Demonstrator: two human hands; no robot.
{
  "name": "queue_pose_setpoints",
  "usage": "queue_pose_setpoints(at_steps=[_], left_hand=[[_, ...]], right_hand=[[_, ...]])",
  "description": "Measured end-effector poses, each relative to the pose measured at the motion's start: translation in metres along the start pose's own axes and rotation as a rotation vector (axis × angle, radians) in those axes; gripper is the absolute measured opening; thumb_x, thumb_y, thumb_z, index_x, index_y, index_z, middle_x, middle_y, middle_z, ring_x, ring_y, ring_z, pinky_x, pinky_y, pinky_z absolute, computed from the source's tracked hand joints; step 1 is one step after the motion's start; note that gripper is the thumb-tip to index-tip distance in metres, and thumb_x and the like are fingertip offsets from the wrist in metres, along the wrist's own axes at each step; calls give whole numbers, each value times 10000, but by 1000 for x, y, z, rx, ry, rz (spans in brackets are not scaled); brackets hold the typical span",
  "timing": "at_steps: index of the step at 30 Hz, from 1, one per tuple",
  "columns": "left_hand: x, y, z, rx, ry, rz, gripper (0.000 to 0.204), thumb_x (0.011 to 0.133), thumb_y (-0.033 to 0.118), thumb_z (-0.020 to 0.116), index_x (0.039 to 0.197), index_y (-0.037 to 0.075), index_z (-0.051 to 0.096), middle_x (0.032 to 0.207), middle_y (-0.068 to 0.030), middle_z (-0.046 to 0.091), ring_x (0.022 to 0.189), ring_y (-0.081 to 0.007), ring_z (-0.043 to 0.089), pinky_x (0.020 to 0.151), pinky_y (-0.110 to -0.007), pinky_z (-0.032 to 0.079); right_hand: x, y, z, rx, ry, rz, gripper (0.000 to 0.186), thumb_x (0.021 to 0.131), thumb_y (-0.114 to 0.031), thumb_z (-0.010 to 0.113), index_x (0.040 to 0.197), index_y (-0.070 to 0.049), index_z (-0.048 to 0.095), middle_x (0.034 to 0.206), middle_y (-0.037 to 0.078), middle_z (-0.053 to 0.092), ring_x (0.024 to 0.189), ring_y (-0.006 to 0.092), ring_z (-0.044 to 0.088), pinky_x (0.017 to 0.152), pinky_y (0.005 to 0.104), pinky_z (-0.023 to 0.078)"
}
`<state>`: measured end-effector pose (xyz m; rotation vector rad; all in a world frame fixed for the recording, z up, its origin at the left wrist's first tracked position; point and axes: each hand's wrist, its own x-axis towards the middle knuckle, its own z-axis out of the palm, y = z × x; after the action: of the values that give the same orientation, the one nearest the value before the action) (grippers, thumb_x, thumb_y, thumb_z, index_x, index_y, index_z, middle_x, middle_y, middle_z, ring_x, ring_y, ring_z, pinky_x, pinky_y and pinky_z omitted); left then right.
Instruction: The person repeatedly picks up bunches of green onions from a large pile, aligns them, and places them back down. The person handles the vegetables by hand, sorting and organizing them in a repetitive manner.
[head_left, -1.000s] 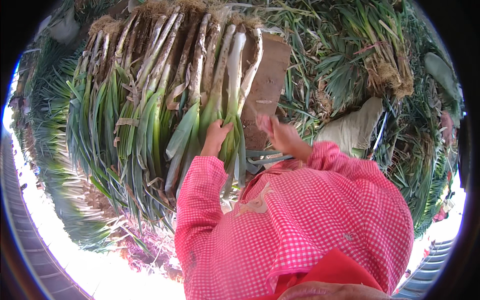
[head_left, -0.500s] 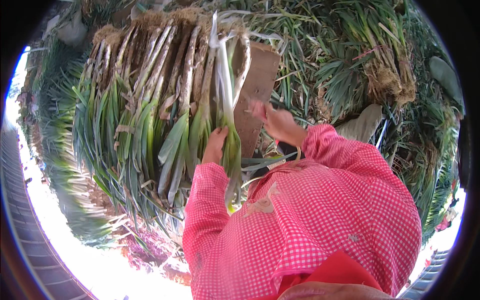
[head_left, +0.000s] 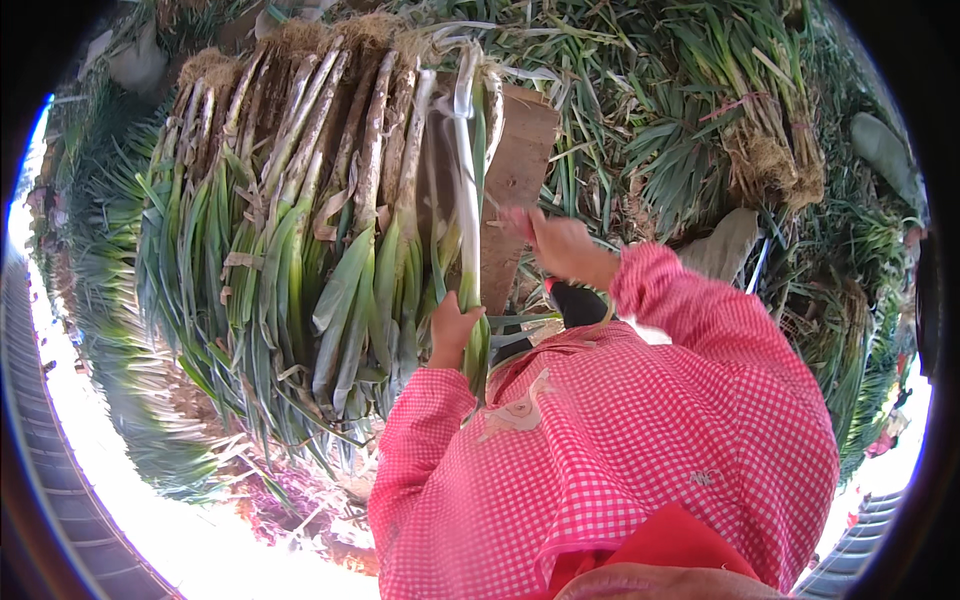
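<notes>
The left hand (head_left: 456,327) is clamped around the green lower part of a leek (head_left: 468,195), whose white stalk points away from the body, ahead of that hand. The right hand (head_left: 562,246), apart from it and to its right, has curled, blurred fingers; whether they grip anything cannot be told. A brown board (head_left: 522,150) lies ahead of both hands. Left of the left hand spreads a row of soil-streaked leeks (head_left: 290,220); beyond the right hand, farther right, lies a tied bundle (head_left: 765,120).

Produce-sorting area with piled leeks (head_left: 290,215)
</notes>
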<state>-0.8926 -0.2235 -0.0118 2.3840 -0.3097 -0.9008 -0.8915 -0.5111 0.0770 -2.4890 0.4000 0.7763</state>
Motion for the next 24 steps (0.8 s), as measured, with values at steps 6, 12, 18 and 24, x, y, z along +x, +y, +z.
queue_pose_setpoints(at_steps=[6, 12, 18, 24], left_hand=[[-23, -23, 35, 178, -90, -117, 467, 729, 324, 772, 983, 4, 544, 918, -232, 639, 899, -427, 616, 751, -494, 481], [7, -24, 24, 181, 158, 97, 359, 845, 204, 651, 1148, 32, 565, 1126, -178, 582, 1033, -365, 583, 823, -448, 487], [54, -13, 14, 696, 473, 220, 248, 858, 128, 569, 1100, 73, 569, 1077, -100, 564, 930, -282, 581, 789, -383, 505], [87, 7, 9, 838, 325, 78, 133, 849, 168, 576, 967, 109, 560, 977, -63, 542, 884, -257, 588, 668, -378, 534]], right_hand=[[19, 11, 12, 197, 349, 217, 270, 941, -222, 478, 1118, -19, 459, 858, 214, 661, 773, 377, 669, 674, 470, 537], [-30, 4, 78, 17, 41, -199, 356, 896, -205, 526, 1164, -7, 399, 765, 210, 651, 650, 416, 648, 593, 544, 496], [30, 25, 42, 224, 397, 11, 290, 896, -207, 538, 1091, -25, 423, 806, 191, 658, 750, 386, 657, 663, 502, 495], [7, 17, 40, 169, 90, 102, 361, 845, -147, 591, 1154, -12, 463, 901, 207, 675, 852, 371, 667, 758, 460, 520]])
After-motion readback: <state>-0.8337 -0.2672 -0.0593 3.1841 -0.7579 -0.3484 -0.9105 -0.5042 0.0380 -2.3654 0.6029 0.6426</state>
